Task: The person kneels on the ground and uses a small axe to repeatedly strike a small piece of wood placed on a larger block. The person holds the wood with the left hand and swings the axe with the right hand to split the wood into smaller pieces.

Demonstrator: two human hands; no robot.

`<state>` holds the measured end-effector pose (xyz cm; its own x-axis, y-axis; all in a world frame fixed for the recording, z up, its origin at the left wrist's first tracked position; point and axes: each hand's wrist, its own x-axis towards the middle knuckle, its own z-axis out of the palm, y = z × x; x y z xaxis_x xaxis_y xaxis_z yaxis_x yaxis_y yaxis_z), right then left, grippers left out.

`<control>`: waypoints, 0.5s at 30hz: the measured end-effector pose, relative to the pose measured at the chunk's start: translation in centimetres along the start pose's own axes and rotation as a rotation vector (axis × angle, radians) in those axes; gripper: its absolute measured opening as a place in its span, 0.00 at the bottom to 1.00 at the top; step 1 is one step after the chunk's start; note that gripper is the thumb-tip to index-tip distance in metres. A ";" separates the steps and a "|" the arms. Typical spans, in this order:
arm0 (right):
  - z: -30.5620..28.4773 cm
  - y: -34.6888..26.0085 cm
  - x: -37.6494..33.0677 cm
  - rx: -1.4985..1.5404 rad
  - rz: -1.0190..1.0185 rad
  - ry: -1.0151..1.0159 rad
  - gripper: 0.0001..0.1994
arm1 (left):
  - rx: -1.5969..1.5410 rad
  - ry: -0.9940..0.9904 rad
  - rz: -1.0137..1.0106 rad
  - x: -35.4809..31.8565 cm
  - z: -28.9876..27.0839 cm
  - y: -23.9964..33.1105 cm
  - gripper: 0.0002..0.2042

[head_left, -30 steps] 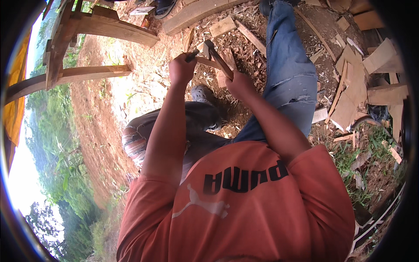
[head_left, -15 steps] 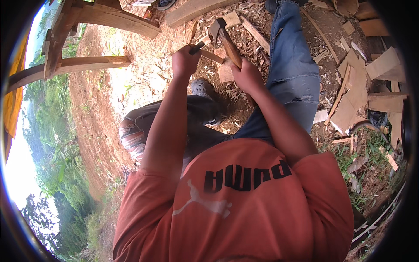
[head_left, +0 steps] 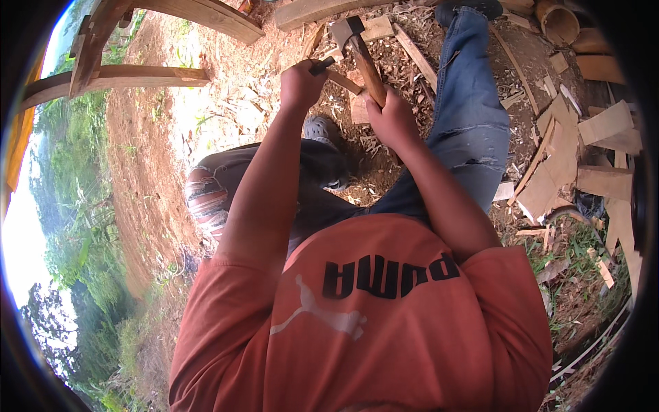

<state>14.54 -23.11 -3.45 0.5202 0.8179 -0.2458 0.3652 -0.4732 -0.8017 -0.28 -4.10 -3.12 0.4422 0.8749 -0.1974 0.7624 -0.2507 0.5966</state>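
Far left, two curved timber beams (head_left: 130, 75) stand over red earth (head_left: 147, 172) that falls away to green trees. Moving right, the left hand (head_left: 301, 84) is a closed fist around a dark-tipped chisel (head_left: 322, 65); the tool's end pokes out of the fist to the far right, slanting toward a narrow stick (head_left: 345, 82) that lies just beside it, though whether they touch cannot be told. Below the fist a grey shoe (head_left: 321, 130) rests on the ground near the bent left knee in torn dark trousers. Just right of the chisel, the right hand (head_left: 392, 118) grips the wooden handle of a hammer (head_left: 362, 55) low on its shaft; the handle runs up and away from the hand, and the metal head sits at the far end, above and left of it, raised over the stick and a pale wood block (head_left: 359, 108). Further right the leg in blue jeans (head_left: 473, 123) stretches away. Beyond it, at the right edge, cut planks (head_left: 604, 182) and offcuts lie scattered among wood chips and grass.
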 end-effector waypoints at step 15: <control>-1.7 -1.2 0.2 -0.082 0.131 -0.111 0.24 | 0.078 -0.047 -0.026 -0.5 -0.1 0.8 0.15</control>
<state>15.47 -22.97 -1.64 0.4812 0.7762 -0.4074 0.3639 -0.5997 -0.7127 0.02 -4.69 -2.47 0.4419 0.8616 -0.2498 0.8078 -0.2612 0.5284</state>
